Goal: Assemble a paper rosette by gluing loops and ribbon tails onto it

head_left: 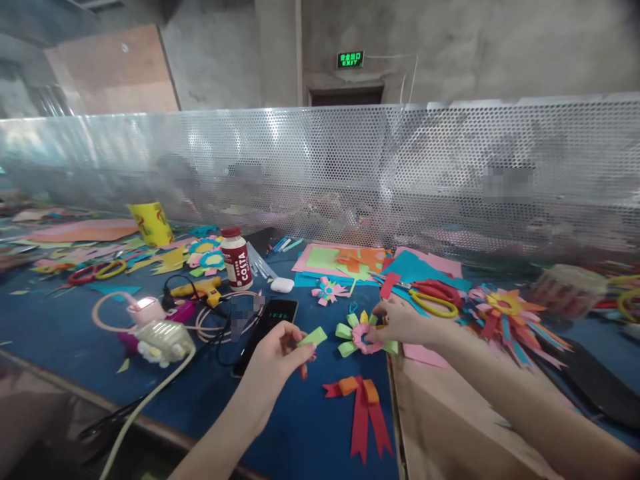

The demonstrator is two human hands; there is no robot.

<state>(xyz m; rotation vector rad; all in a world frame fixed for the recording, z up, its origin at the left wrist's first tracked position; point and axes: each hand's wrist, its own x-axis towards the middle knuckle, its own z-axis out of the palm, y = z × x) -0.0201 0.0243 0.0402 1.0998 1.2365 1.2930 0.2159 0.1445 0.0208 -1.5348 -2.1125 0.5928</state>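
My left hand (277, 357) is closed in a pinch on a small light-green paper loop (312, 337), held just above the blue table. My right hand (400, 321) pinches the right edge of a paper flower (361, 335) with a pink ring centre and green and yellow loop petals, which rests on the table. The green loop is a short way left of the flower. A red paper piece (389, 285) sticks up just behind my right fingers.
A black phone (265, 331) lies left of my left hand. A red-and-orange ribbon piece (363, 410) lies near the front. Red-and-yellow scissors (434, 298), coloured paper sheets (345, 261), a Costa bottle (237, 259), a glue gun (203, 289), a power strip (163, 341) and finished flowers (505, 313) surround the area. A perforated metal screen (320, 173) runs behind.
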